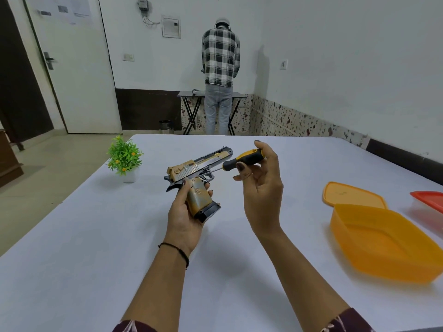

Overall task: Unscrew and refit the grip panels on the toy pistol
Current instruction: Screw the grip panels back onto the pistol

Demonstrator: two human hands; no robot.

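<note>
Left hand (184, 212) holds the toy pistol (191, 167) up off the worktop (96, 236) — fingers & thumb curled round the butt, thumb tip at the upper rear edge of the tan grip panel (198, 195). Panel faces up w/ a round emblem on it and sits on the frame. Muzzle points away & to the right. The dark magazine base sticks out at the bottom of the grip.

Right hand (261, 188) pinches the screwdriver (244, 159) by its yellow-black handle btwn thumb & fingers, one fingertip standing above the handle, the lower fingers loosely curled. Shaft slants down-left toward the pistol. Its tip lies by the trigger guard, above the panel — can't tell if it touches.

Black thread band (179, 251) on the left wrist.

Right side of the worktop: an open orange tub (383, 240), an orange lid (352, 194) just behind it, and a red-lidded box (429, 197) at the edge of view. Far left corner: small fake plant (124, 158) in a white pot.

Bg: a person in a check shirt (220, 56) stands, back turned, at a folding table (189, 94). White door (79, 68) to the left.
</note>
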